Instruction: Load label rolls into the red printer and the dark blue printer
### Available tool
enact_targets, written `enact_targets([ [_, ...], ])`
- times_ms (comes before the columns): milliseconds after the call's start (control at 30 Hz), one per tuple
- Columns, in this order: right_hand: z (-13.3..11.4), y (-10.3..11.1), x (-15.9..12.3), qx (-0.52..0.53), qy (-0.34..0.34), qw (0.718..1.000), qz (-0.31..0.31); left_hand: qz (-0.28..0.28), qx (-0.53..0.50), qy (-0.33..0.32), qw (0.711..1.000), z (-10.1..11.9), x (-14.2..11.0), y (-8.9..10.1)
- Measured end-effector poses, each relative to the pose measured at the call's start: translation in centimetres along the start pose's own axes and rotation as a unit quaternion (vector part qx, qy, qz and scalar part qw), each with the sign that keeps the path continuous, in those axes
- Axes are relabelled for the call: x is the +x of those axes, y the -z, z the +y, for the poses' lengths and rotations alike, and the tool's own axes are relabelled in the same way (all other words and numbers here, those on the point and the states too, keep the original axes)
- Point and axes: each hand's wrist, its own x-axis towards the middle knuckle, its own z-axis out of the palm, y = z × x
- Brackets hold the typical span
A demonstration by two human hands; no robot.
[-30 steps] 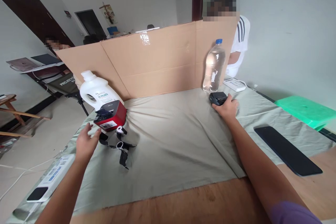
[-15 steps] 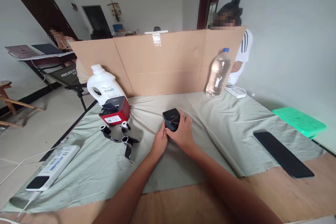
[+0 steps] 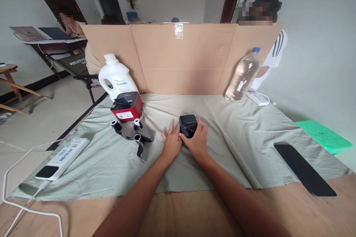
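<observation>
In the middle of the cloth is a small black box-shaped device (image 3: 189,124) with a glossy top. My right hand (image 3: 198,140) is closed around its right side and near edge, thumb in front and fingers along the far right. At its near left corner, my left hand (image 3: 172,141) lies low with the fingers spread, the thumb side close to or touching the device. To the left sit small rolls with dark strips trailing from them, among them a white roll (image 3: 137,123) and a black one (image 3: 114,124). A red and black box-shaped machine (image 3: 126,107) stands behind these.
A white jug (image 3: 118,76) and a clear bottle (image 3: 242,76) stand before a cardboard screen (image 3: 180,59). A power strip (image 3: 65,157) lies left with its cable, a black phone (image 3: 304,168) right. A green stool (image 3: 324,133) is beyond the table. Two people sit behind.
My left hand's fingers have loosened from the device and spread out to the left. My right hand keeps its hold. The camera view has shifted, moving the scene slightly rightward.
</observation>
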Motion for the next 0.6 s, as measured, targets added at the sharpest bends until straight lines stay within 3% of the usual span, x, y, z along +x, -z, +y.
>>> enact_targets([
  [367, 0.7, 0.1, 0.0, 0.034, 0.009, 0.998, -0.048, 0.006, -0.005, 0.024, 1.000, -0.1, -0.9, 0.1],
  [600, 0.6, 0.2, 0.2, 0.075, -0.020, 0.995, -0.062, 0.018, -0.006, 0.011, 1.000, -0.5, -1.4, -0.3],
])
